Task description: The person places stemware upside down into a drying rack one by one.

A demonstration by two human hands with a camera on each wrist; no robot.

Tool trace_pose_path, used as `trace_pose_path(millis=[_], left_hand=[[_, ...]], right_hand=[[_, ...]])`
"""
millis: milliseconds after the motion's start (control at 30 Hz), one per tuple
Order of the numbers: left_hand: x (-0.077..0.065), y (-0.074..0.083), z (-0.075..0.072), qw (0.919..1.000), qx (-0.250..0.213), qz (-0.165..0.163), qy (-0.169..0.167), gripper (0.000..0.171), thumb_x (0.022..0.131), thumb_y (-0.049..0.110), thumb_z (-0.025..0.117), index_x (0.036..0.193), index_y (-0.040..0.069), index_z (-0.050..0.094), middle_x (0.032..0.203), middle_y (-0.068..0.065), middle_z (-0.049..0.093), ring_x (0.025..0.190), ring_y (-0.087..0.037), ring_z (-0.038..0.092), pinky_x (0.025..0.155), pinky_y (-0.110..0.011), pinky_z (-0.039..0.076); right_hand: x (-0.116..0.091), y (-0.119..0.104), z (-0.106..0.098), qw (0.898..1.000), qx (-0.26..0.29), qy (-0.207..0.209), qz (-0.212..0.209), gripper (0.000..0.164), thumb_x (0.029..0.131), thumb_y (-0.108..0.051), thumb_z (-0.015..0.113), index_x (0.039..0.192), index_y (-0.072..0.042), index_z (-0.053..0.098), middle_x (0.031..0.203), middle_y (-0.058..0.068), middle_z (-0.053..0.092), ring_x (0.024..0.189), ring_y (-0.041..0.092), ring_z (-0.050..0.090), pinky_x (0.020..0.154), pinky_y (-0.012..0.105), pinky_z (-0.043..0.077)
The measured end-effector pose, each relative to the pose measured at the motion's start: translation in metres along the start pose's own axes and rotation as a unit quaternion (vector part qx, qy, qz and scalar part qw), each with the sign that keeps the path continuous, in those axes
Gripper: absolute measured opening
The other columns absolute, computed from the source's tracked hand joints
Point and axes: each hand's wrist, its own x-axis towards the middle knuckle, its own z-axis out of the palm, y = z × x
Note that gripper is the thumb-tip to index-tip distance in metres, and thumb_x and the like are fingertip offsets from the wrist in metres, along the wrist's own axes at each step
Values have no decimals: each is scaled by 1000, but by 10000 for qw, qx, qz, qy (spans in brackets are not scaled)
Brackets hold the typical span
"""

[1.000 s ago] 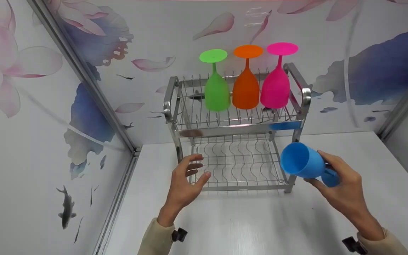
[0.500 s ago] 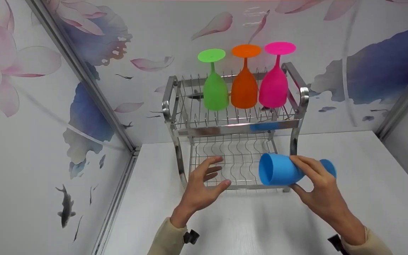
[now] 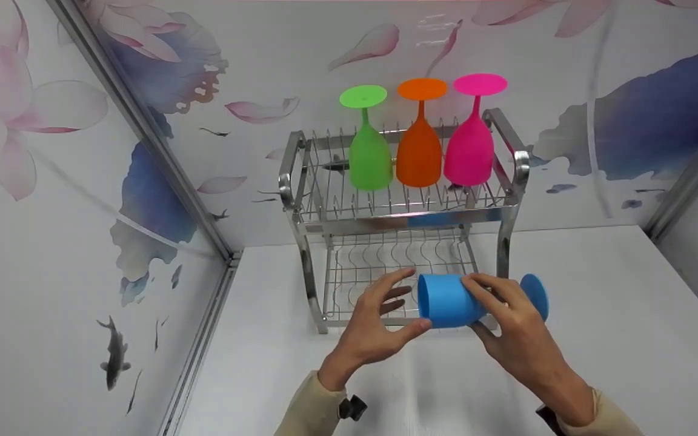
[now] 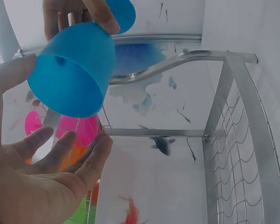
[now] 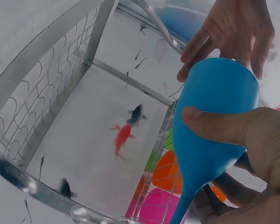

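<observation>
In the head view my right hand [image 3: 521, 336] grips a blue plastic goblet [image 3: 446, 303] round the lower bowl. The goblet lies sideways in the air, its mouth facing my left hand [image 3: 376, 324] and its round foot to the right. My left hand is spread around the mouth, thumb tip right at the rim, fingers apart from it in the left wrist view. Behind, a green goblet [image 3: 370, 160], an orange goblet [image 3: 420, 158] and a pink goblet [image 3: 470, 154] stand upside down in a row on the upper shelf of a metal dish rack [image 3: 349, 226].
The rack's lower wire shelf [image 3: 361, 272] lies just behind my hands, with curved wires across it. A white tabletop [image 3: 252, 345] spreads under the rack and in front of it. Patterned wall panels [image 3: 276, 54] with metal edge strips enclose the back and sides.
My right hand has carried the blue goblet leftward and turned it more sideways. My left hand has moved right, up to the goblet's mouth. The three goblets on the rack have stayed put.
</observation>
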Motion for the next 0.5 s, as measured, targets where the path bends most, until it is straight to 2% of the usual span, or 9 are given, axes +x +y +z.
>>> trace_pose_path(millis=[200, 500], left_hand=[[2, 1, 6, 9993, -313, 106, -156, 79, 93, 33, 82, 161, 24, 43, 159, -8, 50, 140, -33, 61, 109, -37, 57], [2, 0, 7, 9994, -336, 42, -77, 75, 93, 33, 83, 158, 24, 47, 154, -8, 53, 135, -34, 64, 102, -38, 61]], right_hand=[[1, -6, 3, 10000, -1, -53, -40, 102, 53, 13, 101, 146, -9, 65, 138, 20, 64, 124, 44, 64, 100, 68, 57], [1, -8, 6, 9998, -45, -123, -118, 104, 55, 15, 100, 148, -8, 63, 141, 20, 63, 126, 45, 63, 102, 68, 56]])
